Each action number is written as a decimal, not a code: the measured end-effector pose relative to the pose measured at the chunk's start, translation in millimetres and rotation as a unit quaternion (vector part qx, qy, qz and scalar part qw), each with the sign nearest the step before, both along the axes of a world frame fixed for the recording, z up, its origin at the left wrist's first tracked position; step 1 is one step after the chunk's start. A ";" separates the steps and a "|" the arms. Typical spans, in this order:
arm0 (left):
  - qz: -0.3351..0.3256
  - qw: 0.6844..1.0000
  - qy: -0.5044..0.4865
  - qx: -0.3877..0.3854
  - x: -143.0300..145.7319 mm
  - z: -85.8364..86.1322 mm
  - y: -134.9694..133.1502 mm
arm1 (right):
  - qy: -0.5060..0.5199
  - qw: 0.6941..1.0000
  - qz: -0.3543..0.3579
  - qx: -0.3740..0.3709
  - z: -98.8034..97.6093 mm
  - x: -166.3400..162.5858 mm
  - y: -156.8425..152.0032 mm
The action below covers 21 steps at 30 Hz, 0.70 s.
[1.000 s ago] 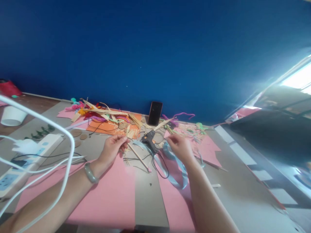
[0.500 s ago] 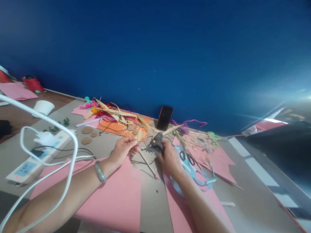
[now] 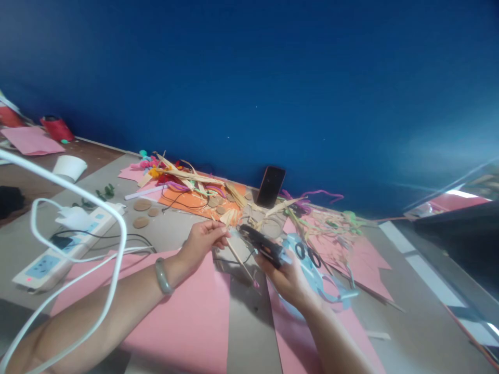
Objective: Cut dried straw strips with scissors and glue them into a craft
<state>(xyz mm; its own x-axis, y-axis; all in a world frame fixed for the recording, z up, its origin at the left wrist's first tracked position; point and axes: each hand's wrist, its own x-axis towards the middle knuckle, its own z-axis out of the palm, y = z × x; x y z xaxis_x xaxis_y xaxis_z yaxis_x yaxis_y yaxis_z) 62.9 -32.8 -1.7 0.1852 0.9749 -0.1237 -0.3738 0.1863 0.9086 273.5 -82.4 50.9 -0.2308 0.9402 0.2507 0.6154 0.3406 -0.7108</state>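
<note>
My left hand (image 3: 200, 243) is closed in a pinch around a thin tan stick (image 3: 240, 262), which slants down to the right and ends in a pinkish tip. A pale, fan-shaped piece of straw (image 3: 231, 215) shows just beyond the fingertips; whether it joins the stick I cannot tell. My right hand (image 3: 287, 279) is wrapped around a black glue gun (image 3: 265, 246), its nozzle pointing left toward the left fingertips. Black-handled scissors (image 3: 307, 254) lie on light blue material beside the right hand. Pink paper (image 3: 187, 317) spreads below the left wrist.
A phone (image 3: 270, 187) leans against the blue wall. Straw strips and coloured pipe cleaners cover an orange sheet (image 3: 185, 206). At left are a power strip (image 3: 50, 265), looping white cable (image 3: 122, 249), several wooden discs (image 3: 141, 222) and a white cup (image 3: 70, 167).
The glue gun has turned, its body now stretched sideways with the nozzle toward the left hand. My right hand has shifted down and right. The left hand keeps its pinch.
</note>
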 end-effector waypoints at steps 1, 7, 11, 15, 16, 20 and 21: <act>0.000 1.000 -0.001 0.002 -0.1 0.2 -0.1 | -0.001 1.000 0.016 -0.014 0.8 -2.7 -1.0; -0.004 0.999 0.019 0.027 0.2 -1.2 -0.4 | -0.002 0.999 0.026 -0.029 -3.1 -8.5 1.6; 0.001 0.997 0.049 0.054 0.6 -0.9 -1.4 | -0.004 0.999 0.023 -0.043 -6.5 -9.8 2.5; 0.013 0.993 0.082 0.083 0.8 1.8 -3.6 | 0.000 0.997 0.023 -0.069 -6.8 -11.6 1.1; 0.012 0.993 0.084 0.088 0.9 2.4 -4.0 | 0.001 0.997 0.019 -0.072 -6.8 -11.7 1.0; 0.007 0.991 0.086 0.098 0.6 3.1 -4.9 | -0.004 0.998 0.016 -0.062 -8.4 -10.2 1.9; 0.007 0.991 0.087 0.099 0.5 3.1 -5.0 | -0.005 0.998 0.018 -0.056 -9.2 -9.5 2.2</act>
<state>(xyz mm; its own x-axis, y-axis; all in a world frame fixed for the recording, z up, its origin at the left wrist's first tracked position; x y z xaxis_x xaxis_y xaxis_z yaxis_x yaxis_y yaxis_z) 63.4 -37.8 1.3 0.1639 0.9856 0.0415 -0.2086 -0.0064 0.9780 264.0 -80.2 41.7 -0.2665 0.9532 0.1431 0.6110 0.2819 -0.7397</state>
